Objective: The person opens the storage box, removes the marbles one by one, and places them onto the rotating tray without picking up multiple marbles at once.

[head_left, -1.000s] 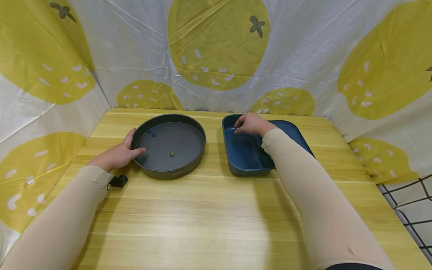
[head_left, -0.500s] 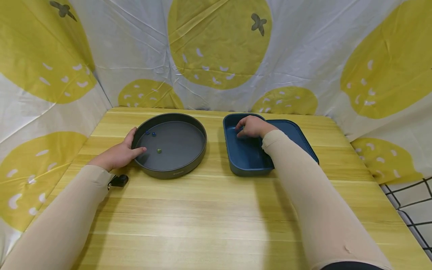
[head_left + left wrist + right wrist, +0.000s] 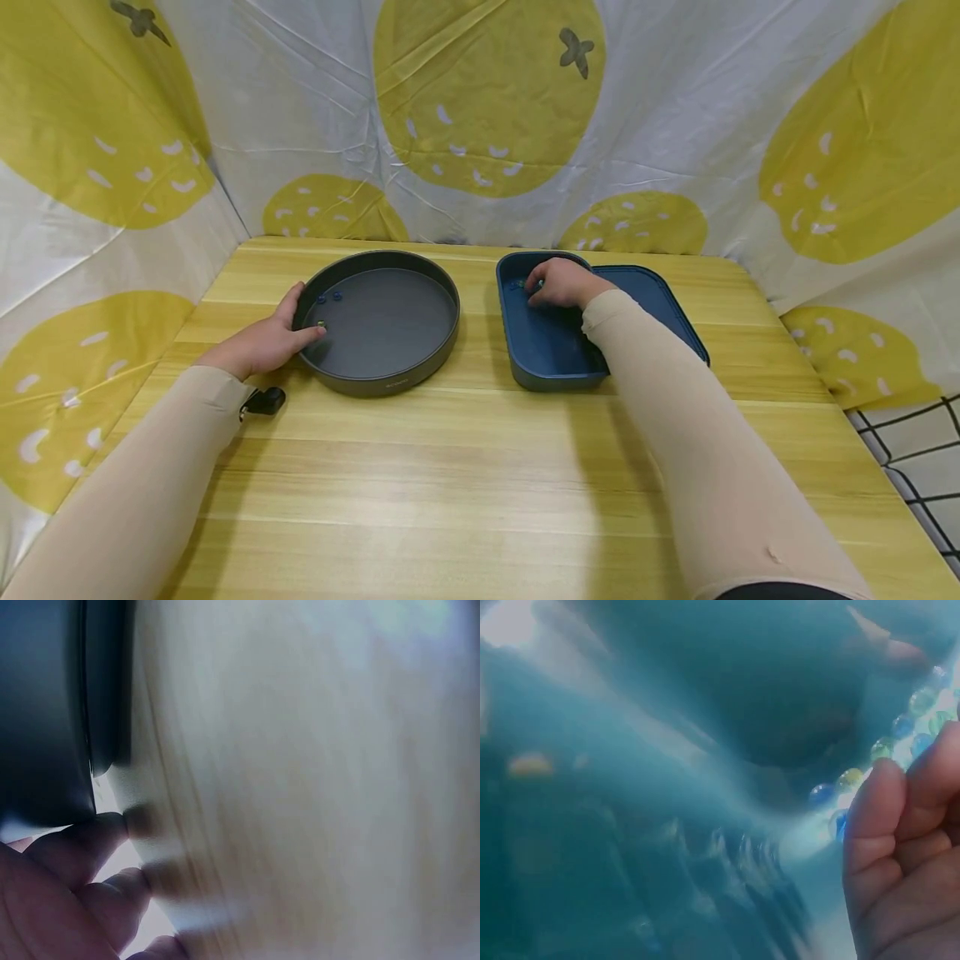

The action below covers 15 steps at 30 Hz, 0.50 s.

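My left hand [image 3: 262,343] grips the side of a round dark grey pan [image 3: 378,379], thumb over the rim, fingers outside. In the left wrist view, its curled fingers [image 3: 112,900] lie by the dark pan wall [image 3: 45,712]. Inside that pan are two blue marbles [image 3: 337,296] and a green-yellow marble [image 3: 321,323] by my thumb tip. My right hand [image 3: 564,283] reaches into a deep blue rectangular pan [image 3: 551,371]. Several glassy marbles [image 3: 881,748] line its inner edge behind my thumb [image 3: 881,799]; whether a marble is pinched is hidden.
A second blue tray [image 3: 652,304] adjoins the rectangular pan on the right, partly behind my forearm. Both pans stand on a light wooden table [image 3: 465,467]. A lemon-print cloth [image 3: 480,100] hangs behind and at the sides. A black wire grid [image 3: 911,454] stands at right.
The green-yellow marble has rolled left across the round pan to my left thumb. My right hand has moved slightly lower into the blue pan. The left hand stays on the rim.
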Each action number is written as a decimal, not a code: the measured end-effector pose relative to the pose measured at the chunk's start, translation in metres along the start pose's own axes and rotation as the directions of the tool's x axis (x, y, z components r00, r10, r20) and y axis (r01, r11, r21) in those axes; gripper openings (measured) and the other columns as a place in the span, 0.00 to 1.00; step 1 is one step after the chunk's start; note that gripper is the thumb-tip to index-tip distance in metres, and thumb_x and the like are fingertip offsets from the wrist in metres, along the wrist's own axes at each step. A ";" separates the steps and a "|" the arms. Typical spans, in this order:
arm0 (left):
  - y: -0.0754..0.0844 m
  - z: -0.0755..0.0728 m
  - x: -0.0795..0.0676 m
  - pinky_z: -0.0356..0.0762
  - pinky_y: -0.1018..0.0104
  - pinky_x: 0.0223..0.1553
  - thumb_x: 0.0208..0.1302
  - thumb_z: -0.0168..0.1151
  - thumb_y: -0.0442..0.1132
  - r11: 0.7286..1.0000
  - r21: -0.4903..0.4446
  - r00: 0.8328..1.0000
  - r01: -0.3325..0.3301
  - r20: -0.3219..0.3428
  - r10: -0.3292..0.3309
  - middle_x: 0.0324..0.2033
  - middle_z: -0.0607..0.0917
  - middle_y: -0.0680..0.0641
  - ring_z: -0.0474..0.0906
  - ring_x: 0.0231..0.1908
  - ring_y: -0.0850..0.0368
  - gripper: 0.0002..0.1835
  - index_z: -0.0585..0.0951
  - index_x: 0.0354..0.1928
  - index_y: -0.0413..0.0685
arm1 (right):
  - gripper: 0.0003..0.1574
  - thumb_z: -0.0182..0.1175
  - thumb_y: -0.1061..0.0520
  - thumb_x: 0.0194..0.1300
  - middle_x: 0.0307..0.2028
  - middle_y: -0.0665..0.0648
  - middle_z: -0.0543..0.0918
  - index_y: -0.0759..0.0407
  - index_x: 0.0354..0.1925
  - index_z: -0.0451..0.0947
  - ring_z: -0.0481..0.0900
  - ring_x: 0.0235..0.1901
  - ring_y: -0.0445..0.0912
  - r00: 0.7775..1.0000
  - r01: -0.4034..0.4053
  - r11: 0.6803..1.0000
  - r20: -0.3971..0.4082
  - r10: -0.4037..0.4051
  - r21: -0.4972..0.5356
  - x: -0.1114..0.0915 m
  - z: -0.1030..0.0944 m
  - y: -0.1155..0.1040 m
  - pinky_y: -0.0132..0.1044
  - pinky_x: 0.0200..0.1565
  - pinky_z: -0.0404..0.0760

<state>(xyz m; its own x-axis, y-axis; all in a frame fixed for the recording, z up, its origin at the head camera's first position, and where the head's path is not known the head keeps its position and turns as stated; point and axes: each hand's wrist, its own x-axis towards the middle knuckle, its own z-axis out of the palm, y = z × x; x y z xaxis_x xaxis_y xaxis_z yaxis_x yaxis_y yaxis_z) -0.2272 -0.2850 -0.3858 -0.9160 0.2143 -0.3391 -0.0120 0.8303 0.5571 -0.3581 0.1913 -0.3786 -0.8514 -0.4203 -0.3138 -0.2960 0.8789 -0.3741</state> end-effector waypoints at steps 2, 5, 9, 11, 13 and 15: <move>0.000 0.000 0.000 0.53 0.27 0.75 0.81 0.49 0.61 1.000 -0.004 1.000 0.001 0.002 -0.001 0.81 0.36 0.24 0.51 0.76 0.18 0.56 0.21 0.82 0.45 | 0.21 0.68 0.53 0.72 0.65 0.64 0.82 0.59 0.60 0.85 0.81 0.60 0.58 1.000 0.009 1.000 0.024 -0.009 -0.011 -0.001 0.001 -0.002 0.54 0.64 0.79; -0.001 0.000 0.000 0.53 0.27 0.74 0.81 0.49 0.61 1.000 -0.003 1.000 0.004 0.004 -0.004 0.81 0.36 0.23 0.52 0.76 0.18 0.56 0.20 0.82 0.46 | 0.22 0.68 0.52 0.71 0.66 0.64 0.82 0.58 0.60 0.85 0.81 0.60 0.58 0.998 0.029 0.999 0.053 -0.028 -0.027 -0.001 0.002 -0.006 0.53 0.64 0.78; -0.002 0.001 0.000 0.54 0.27 0.74 0.81 0.49 0.62 1.000 0.003 1.000 0.006 0.006 -0.006 0.81 0.37 0.23 0.53 0.75 0.17 0.56 0.20 0.81 0.46 | 0.24 0.70 0.52 0.70 0.66 0.63 0.81 0.58 0.61 0.85 0.81 0.60 0.58 0.997 0.044 0.999 0.070 -0.042 -0.030 -0.001 0.004 -0.010 0.52 0.63 0.79; -0.002 0.000 0.000 0.55 0.27 0.74 0.81 0.49 0.62 1.000 0.006 1.000 0.004 0.005 -0.004 0.81 0.37 0.23 0.55 0.75 0.17 0.56 0.20 0.81 0.46 | 0.24 0.71 0.53 0.69 0.66 0.63 0.81 0.57 0.61 0.85 0.81 0.59 0.57 0.996 0.043 0.999 0.073 -0.041 -0.024 -0.001 0.004 -0.011 0.52 0.62 0.80; -0.002 0.000 0.000 0.55 0.27 0.74 0.81 0.49 0.62 1.000 0.007 1.000 -0.001 0.002 0.001 0.81 0.37 0.23 0.55 0.75 0.18 0.56 0.20 0.82 0.46 | 0.25 0.72 0.53 0.68 0.65 0.62 0.82 0.56 0.61 0.85 0.82 0.57 0.56 0.996 0.044 0.999 0.076 -0.042 -0.019 0.000 0.005 -0.010 0.52 0.60 0.80; -0.002 0.000 0.001 0.55 0.27 0.74 0.81 0.49 0.62 1.000 0.010 1.000 -0.004 0.001 0.004 0.81 0.37 0.23 0.55 0.75 0.18 0.56 0.20 0.82 0.46 | 0.24 0.72 0.53 0.68 0.63 0.61 0.83 0.56 0.61 0.85 0.83 0.55 0.56 0.996 0.048 0.999 0.072 -0.046 -0.016 0.002 0.007 -0.009 0.51 0.59 0.81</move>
<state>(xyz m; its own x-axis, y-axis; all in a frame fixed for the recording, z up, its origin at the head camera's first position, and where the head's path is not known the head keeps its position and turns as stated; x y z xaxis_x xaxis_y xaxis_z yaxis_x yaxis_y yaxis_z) -0.2277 -0.2863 -0.3872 -0.9158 0.2182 -0.3371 -0.0040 0.8344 0.5511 -0.3545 0.1808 -0.3819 -0.8033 -0.4758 -0.3583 -0.3432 0.8614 -0.3744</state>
